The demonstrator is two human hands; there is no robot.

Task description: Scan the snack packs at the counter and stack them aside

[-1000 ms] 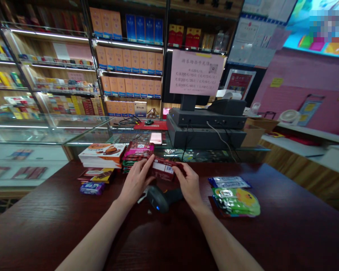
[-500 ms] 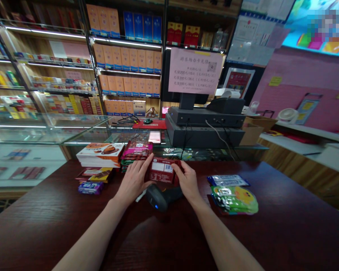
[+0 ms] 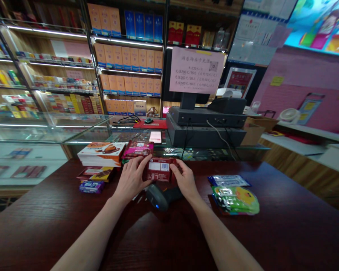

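A dark red chocolate bar [image 3: 159, 170] is held between my two hands, its barcode side facing me. My left hand [image 3: 132, 177] grips the left end, thumb low and fingers on top. At the right end my right hand [image 3: 184, 178] has thumb and fingers closed on the wrapper. Just below the bar lies a black barcode scanner [image 3: 158, 197] with a blue light, partly behind my right wrist. Beyond my left hand rests a stack of magenta and red chocolate packs [image 3: 138, 149]. Left of it are white and orange boxes [image 3: 101, 153].
A purple packet [image 3: 91, 186] and a yellow-brown chocolate pack [image 3: 102, 174] lie at the left. Blue packets [image 3: 228, 180] and a green duck-printed pack [image 3: 235, 200] lie right on the dark table [image 3: 147, 244]. Behind stand a glass counter and a cash register [image 3: 206, 130].
The chocolate bar has shifted slightly left between my hands. My right hand has moved a little left with it, and the left hand has moved slightly left too.
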